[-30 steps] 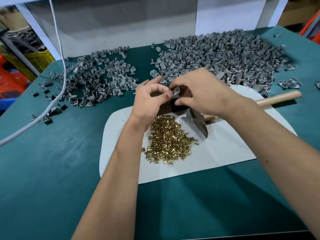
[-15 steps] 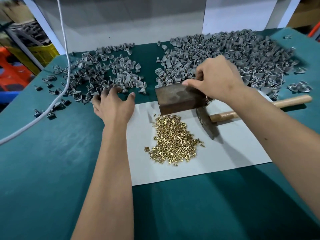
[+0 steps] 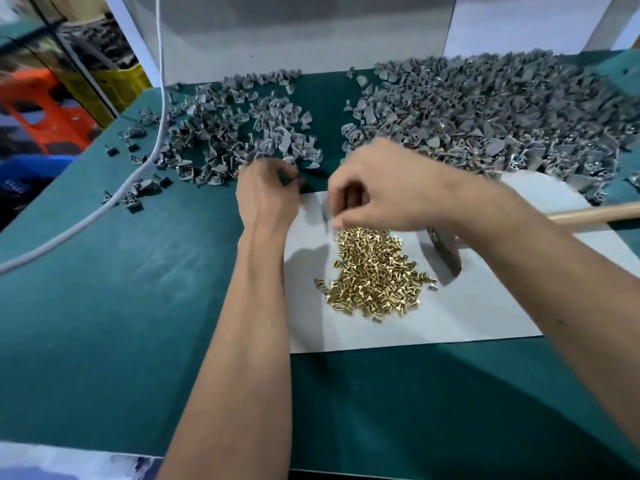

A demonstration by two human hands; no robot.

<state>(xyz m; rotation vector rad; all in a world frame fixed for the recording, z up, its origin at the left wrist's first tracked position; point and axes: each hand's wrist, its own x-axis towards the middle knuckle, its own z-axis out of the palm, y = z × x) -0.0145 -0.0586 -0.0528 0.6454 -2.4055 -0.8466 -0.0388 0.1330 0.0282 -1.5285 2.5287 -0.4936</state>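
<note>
Brass rivets [image 3: 375, 275] lie just beneath right hand [image 3: 381, 188].

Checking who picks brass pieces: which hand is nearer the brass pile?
Right. The right hand hovers at the far edge of the brass pile; the left hand is farther left, by the gray parts.

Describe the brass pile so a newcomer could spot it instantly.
On the green table lies a white sheet. Near its middle, by the right hand and left of the hammer head, sits the brass pile. It is the only shiny gold heap; the grey heaps behind are dull.
</note>
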